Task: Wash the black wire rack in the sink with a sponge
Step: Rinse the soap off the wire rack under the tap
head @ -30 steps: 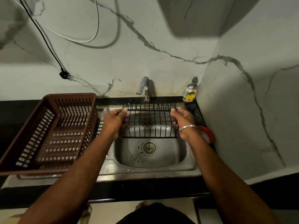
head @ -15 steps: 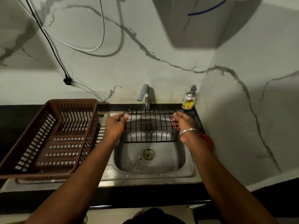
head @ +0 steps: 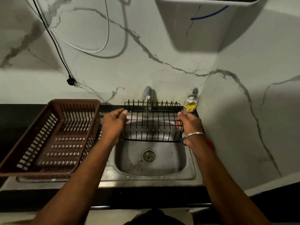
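In the head view, the black wire rack [head: 151, 125] is held above the sink [head: 151, 166], under the tap [head: 146, 95]. The left hand [head: 113, 124] grips its left end and the right hand [head: 189, 125] its right end (fingers curled round the wires). A brown basket [head: 48, 137] sits on the bench to the left.

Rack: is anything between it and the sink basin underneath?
Nothing visible. The left hand and right hand hold the rack by its ends over the sink, whose basin shows only the drain. The tap stands at the rack's far edge, not beneath it.
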